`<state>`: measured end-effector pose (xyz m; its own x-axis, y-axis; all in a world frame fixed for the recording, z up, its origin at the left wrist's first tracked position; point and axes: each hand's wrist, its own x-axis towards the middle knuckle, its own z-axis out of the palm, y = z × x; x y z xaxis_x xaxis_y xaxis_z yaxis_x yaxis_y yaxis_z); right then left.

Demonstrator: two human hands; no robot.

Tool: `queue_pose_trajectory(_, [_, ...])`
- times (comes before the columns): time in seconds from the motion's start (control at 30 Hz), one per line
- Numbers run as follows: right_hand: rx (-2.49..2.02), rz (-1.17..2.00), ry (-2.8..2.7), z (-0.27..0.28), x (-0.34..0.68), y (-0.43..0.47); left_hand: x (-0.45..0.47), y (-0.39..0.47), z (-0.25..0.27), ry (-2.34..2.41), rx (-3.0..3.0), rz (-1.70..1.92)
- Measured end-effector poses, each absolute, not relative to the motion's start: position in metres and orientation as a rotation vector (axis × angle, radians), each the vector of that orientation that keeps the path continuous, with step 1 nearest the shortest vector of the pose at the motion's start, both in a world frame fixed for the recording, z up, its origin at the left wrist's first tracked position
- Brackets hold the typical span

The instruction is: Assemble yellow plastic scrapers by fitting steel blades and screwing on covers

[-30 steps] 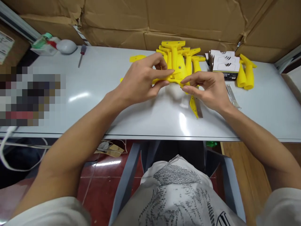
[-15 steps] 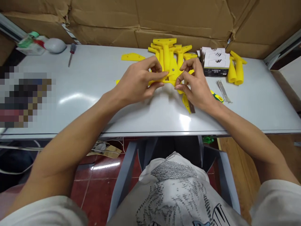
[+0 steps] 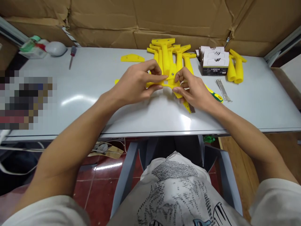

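Both my hands meet over the table at a yellow scraper (image 3: 172,81), its screw showing between them. My left hand (image 3: 141,81) is closed on the scraper's left side, thumb below and index finger above. On its right side, my right hand (image 3: 191,89) pinches the scraper's lower corner between thumb and fingers. Fingers cover part of the scraper's head. Just below my right hand lies a yellow cover plate (image 3: 187,106) with a dark blade (image 3: 192,109) beside it. Behind my hands, several yellow scrapers (image 3: 166,58) are piled together.
A loose yellow plate (image 3: 132,58) lies left of the pile. To the right are an open box (image 3: 215,66), two yellow handles (image 3: 239,70), metal blades (image 3: 223,90) and a green-and-yellow tool handle (image 3: 216,96). A screwdriver (image 3: 72,57) and white rounded object (image 3: 55,48) sit far left.
My right hand has shifted down and slightly left, its fingers drawing together at the scraper's corner. My left hand has kept nearly the same place and hold.
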<state>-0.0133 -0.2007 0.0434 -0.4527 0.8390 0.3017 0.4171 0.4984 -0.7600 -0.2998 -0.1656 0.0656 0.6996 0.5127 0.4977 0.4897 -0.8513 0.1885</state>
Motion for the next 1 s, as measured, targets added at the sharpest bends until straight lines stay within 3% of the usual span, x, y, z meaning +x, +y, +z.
queue_pose_trajectory(0.33, [-0.931,0.958,-1.887,0.053,-0.008,-0.199,-0.303,-0.161,0.062,0.791,2.984,0.987])
queue_pose_trajectory(0.6, [-0.979,0.377,-2.124,0.033,-0.01,-0.198,-0.299,-0.167,0.066,0.738,2.911,0.904])
queue_pose_trajectory(0.7, [-0.976,0.309,-2.131,0.034,-0.011,-0.199,-0.299,-0.166,0.066,0.784,2.884,0.95])
queue_pose_trajectory(0.83, [-0.981,0.426,-2.058,0.048,-0.01,-0.204,-0.299,-0.162,0.064,0.712,2.885,0.951])
queue_pose_trajectory(1.0, [-1.015,0.869,-1.676,0.054,0.0,-0.192,-0.296,-0.167,0.065,0.581,2.881,0.962])
